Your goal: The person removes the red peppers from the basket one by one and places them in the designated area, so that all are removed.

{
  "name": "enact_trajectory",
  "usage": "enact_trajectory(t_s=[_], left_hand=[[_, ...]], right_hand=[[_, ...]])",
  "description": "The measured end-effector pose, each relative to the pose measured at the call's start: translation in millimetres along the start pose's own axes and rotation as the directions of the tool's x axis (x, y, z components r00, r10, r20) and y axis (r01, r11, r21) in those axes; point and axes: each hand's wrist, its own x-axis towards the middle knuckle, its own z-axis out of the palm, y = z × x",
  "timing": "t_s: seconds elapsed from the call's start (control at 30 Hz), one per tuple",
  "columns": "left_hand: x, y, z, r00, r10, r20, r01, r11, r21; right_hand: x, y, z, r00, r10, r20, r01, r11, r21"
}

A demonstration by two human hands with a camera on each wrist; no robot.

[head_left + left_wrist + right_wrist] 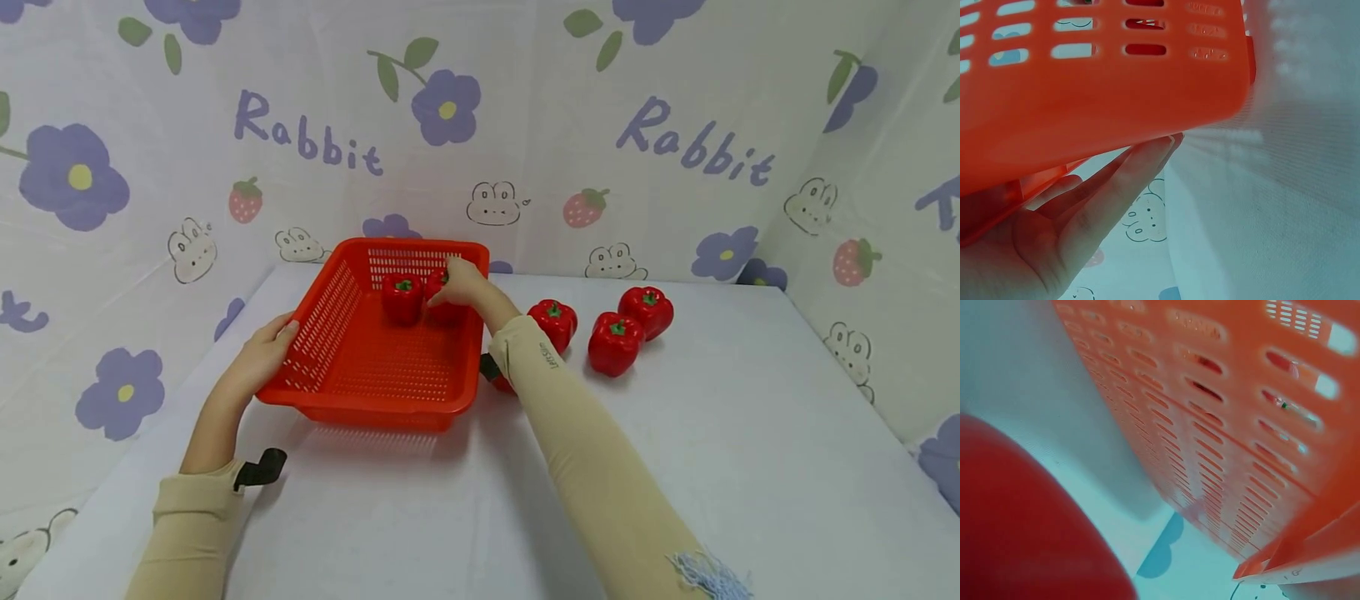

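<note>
A red plastic basket with slotted walls stands on the white table. My left hand holds its left rim; in the left wrist view, the long fingers lie nearly straight against the outside of the basket wall. Inside the basket's far right corner, my right hand grips a red bell pepper, partly covered by the fingers. Another bell pepper with a green stem sits just left of it. In the right wrist view, the slotted wall hides the right hand's grasp.
Right of the basket, more red bell peppers lie on the table. One pepper beside the basket is partly hidden by the right sleeve. A patterned cloth hangs behind the table.
</note>
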Motion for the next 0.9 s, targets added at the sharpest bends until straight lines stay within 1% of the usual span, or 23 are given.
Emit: enact_trajectory(t_s=[0.1,0.27,0.33,0.4,0.5,0.67,0.8,0.87,0.9], left_hand=[[-1.4,0.4,0.4,1.000,0.002,-0.001,-0.002,1.000,0.005],[-2.3,0.7,0.5,1.000,0.004,-0.003,-0.004,1.000,0.015],[-2.1,0.8,0.8,1.000,0.003,-0.004,-0.003,1.000,0.016],[-2.4,1.6,1.2,1.000,0.002,-0.003,-0.002,1.000,0.017],[-1.4,3.2,-0.2,1.000,-0.002,-0.002,0.002,1.000,0.006],[-0.5,5.4,-0.4,1.000,0.002,-0.012,-0.002,1.000,0.013],[-0.8,4.2,1.2,1.000,0.005,-0.020,-0.004,0.999,0.037],[-0.9,3.1,1.7,1.000,0.004,-0.014,-0.003,0.999,0.034],[-0.8,2.6,1.8,1.000,0.001,-0.008,-0.001,1.000,0.024]], right_hand=[[0.7,1,1,1.000,-0.009,-0.016,0.008,0.999,-0.031],[1.5,5,6,0.996,-0.031,-0.086,0.027,0.999,-0.043],[0.6,6,7,0.994,-0.047,-0.102,0.042,0.998,-0.048],[-0.8,6,9,0.993,-0.059,-0.106,0.052,0.997,-0.062],[-1.2,3,7,0.993,-0.076,-0.092,0.067,0.992,-0.103],[-1.9,1,7,0.994,-0.078,-0.070,0.069,0.989,-0.129],[-4.2,5,10,0.992,-0.101,-0.074,0.094,0.991,-0.090],[-6.1,8,12,0.989,-0.112,-0.097,0.110,0.994,-0.020],[-7.6,9,12,0.987,-0.112,-0.115,0.116,0.993,0.030]])
